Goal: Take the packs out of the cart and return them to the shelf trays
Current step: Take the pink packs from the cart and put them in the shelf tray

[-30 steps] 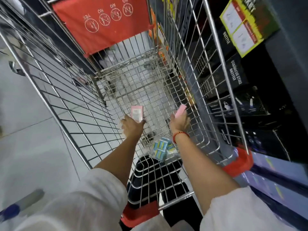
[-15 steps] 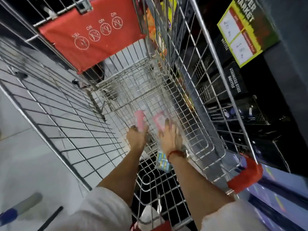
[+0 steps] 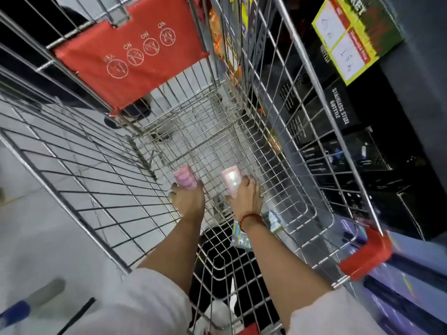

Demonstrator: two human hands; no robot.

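Observation:
Both my arms reach down into a wire shopping cart (image 3: 285, 97). My left hand (image 3: 187, 201) grips a pink pack (image 3: 184, 180) showing round pink discs, held upright above the cart floor. My right hand (image 3: 246, 195) holds a second pink pack (image 3: 231, 181) with a glossy clear front. A blue and white pack (image 3: 239, 236) lies on the cart floor under my right wrist, partly hidden by the arm.
The cart's red child-seat flap (image 3: 130, 61) stands at its far end. Dark shelves with black boxes (image 3: 343, 110) and a yellow-green price sign (image 3: 350, 42) run along the right. Grey floor tiles (image 3: 29, 226) lie to the left. A red corner bumper (image 3: 365, 253) marks the cart's near right corner.
Both hands have drawn closer together and turned their pink packs; the right pack now faces up. The view has shifted, and the blue pack is more hidden under my right wrist.

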